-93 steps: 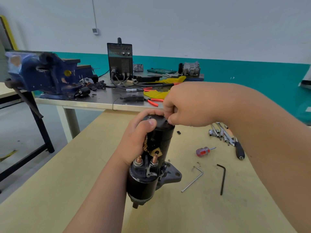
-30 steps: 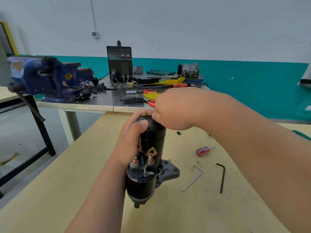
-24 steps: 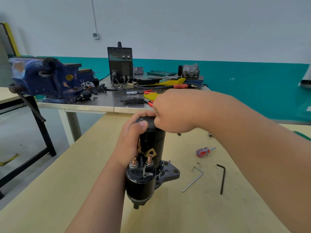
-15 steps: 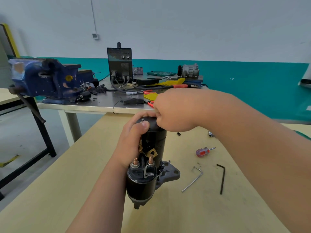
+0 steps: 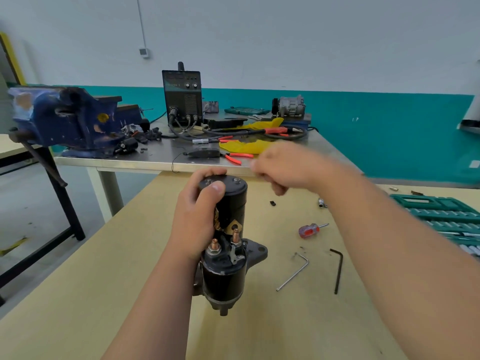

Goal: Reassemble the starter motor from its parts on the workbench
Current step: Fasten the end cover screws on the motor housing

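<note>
While stood on end upon the pale wooden workbench (image 5: pixel 104 294), the starter motor (image 5: pixel 228 245) keeps its black end cap uppermost, presumably so that the two through-bolt heads (image 5: pixel 235 180) in the cap face the worker and can be reached from above. Left hand (image 5: pixel 197 216): wrapped about the upper motor housing, thumb across the front just under the cap and fingers curled behind, a closed grip that appears meant to steady the unit against turning. Solenoid (image 5: pixel 224 271): alongside the housing on the near side, its two copper terminal studs pointing up, a braided lead and brass lug just above them. Mounting flange: at the base, right of the solenoid. Right hand (image 5: pixel 283 170): clear of the cap, up and to the right of it, loosely curled and motion-blurred; whether anything is pinched in its fingers cannot be told. Tools, well apart from the motor on the right, within that hand's reach: stubby red-handled screwdriver (image 5: pixel 310 229); silver hex key (image 5: pixel 293 272); black hex key (image 5: pixel 337 271); green socket set case (image 5: pixel 441 214), open at the table's far right. Judgement: cap bolts seated, probably awaiting final tightening with a tool. Second bench behind: blue bench vise (image 5: pixel 62 118), black welding unit (image 5: pixel 181 96), red-handled pliers (image 5: pixel 235 157).
</note>
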Motion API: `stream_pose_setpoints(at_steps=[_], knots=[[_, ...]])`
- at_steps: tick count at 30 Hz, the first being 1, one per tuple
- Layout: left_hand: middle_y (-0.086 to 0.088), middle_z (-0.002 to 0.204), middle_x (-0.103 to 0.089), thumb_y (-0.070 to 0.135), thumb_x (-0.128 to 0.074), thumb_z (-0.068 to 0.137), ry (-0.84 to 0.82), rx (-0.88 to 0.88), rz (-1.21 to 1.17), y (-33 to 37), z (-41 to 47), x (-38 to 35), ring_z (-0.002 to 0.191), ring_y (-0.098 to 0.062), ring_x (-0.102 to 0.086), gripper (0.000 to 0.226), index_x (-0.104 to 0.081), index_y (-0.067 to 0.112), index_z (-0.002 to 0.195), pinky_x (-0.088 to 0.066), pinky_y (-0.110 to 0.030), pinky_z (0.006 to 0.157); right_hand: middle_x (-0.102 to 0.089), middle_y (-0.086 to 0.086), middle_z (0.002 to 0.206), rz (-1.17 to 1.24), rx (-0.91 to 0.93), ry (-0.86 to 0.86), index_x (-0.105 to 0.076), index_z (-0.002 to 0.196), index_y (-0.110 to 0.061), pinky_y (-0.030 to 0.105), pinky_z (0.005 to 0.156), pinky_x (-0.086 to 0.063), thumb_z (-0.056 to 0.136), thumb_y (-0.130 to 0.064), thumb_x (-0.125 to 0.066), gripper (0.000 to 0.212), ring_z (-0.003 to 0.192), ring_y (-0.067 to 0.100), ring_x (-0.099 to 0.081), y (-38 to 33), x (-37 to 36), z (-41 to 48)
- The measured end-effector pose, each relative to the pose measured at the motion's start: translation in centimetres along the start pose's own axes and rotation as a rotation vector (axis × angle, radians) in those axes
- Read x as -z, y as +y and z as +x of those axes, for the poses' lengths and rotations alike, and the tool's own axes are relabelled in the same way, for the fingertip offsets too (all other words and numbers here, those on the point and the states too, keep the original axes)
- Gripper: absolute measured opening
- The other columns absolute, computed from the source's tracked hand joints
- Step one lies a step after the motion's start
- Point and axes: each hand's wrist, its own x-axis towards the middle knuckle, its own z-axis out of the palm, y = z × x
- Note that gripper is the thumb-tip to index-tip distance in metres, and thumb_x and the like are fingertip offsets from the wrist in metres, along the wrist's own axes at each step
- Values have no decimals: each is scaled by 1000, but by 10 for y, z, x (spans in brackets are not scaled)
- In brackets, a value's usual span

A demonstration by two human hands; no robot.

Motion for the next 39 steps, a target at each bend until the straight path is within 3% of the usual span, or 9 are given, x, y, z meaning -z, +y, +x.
stream_pose_setpoints(at_steps=[3,7,11,17,21,25,31,34,39], knots=[[17,82,-67,51,-53,65,52,7,48,-1,-5,6,69,-5,-66,38,-61,37,99,-53,-24,54,-65,8,87,-138,-172,-126,-64,93,-11,31,65,-48,98,-31,-49,26,82,25,-64,54,-58,5],[16,90,-63,58,-49,62,65,7,206,-2,-3,12,77,-4,-64,47,-51,44,106,-55,-31,70,-61,3,123,-195,-176,-249,-58,124,-18,34,88,-48,95,-40,-52,37,105,21,-58,69,-121,12],[36,88,-62,52,-56,68,46,-10,276,-4,-5,11,76,8,-62,44,-42,48,109,-47,-8,60,-67,6,111,-257,-76,-196,-64,109,-14,35,87,-52,95,-23,-49,23,98,23,-62,67,-140,24],[11,106,-60,52,-75,59,142,-35,282,-9,-12,13,84,3,-66,59,-36,61,103,-52,-13,60,-69,8,95,-177,-32,-203,-64,88,-9,33,82,-54,96,-12,-50,16,87,20,-65,73,-136,25],[24,100,-52,40,-80,61,194,-111,287,-15,-14,5,86,8,-62,63,-33,63,98,-51,-10,64,-70,5,72,605,-136,-32,-66,84,-9,28,63,-56,96,-11,-56,15,62,12,-66,83,-110,13],[40,90,-51,40,-78,64,217,-131,273,-19,-15,3,85,11,-61,63,-33,64,100,-49,-6,63,-69,10,74,1496,113,3,-71,86,-5,24,55,-55,82,-1,-60,12,60,15,-66,72,-65,-17],[15,102,-53,32,-82,70,252,-157,278,-23,-16,5,86,11,-61,66,-34,64,102,-46,-4,61,-71,4,70,1602,478,-163,-79,76,-17,19,49,-53,61,-27,-87,20,55,9,-66,45,-34,-48],[11,103,-54,22,-83,76,252,-170,281,-25,-16,7,84,11,-61,68,-35,62,104,-47,-5,59,-70,2,68,1663,535,-230,-80,78,-17,18,48,-53,61,-31,-89,24,52,8,-64,37,-38,-50],[19,102,-54,39,-78,64,256,-137,273,-21,-18,5,87,10,-61,64,-34,62,104,-45,-3,62,-68,3,68,1794,529,-348,-77,85,-12,17,47,-53,63,-26,-90,29,51,6,-64,32,-46,-46]])
